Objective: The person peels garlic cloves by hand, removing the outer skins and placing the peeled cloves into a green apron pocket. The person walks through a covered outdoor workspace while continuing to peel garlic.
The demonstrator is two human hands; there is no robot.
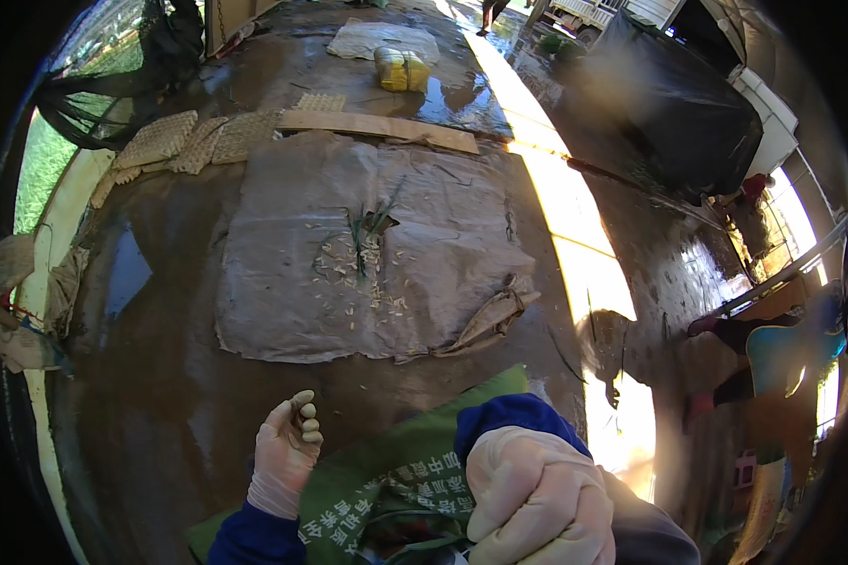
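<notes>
My left hand (287, 450), in a pale thin glove with a blue cuff, hovers at the left edge of my green apron (396, 480). Its fingers are curled inward with soiled tips; whatever they may hold does not show. Nearer and larger, my right hand (537, 494) is a gloved fist in front of the apron, and its contents are hidden. Beyond both hands a flat brownish sheet (292, 273) lies on the ground. Thin green leaves (360, 240) rest on its middle, with many small pale pieces (375, 292) scattered around them.
Behind the sheet lie a wooden board (382, 129) and several bumpy tray-like mats (160, 139). A yellow bundle (402, 71) sits by a white sack (382, 40). Wet ground surrounds these. At right are a black tarp (678, 113) and a seated person (782, 363).
</notes>
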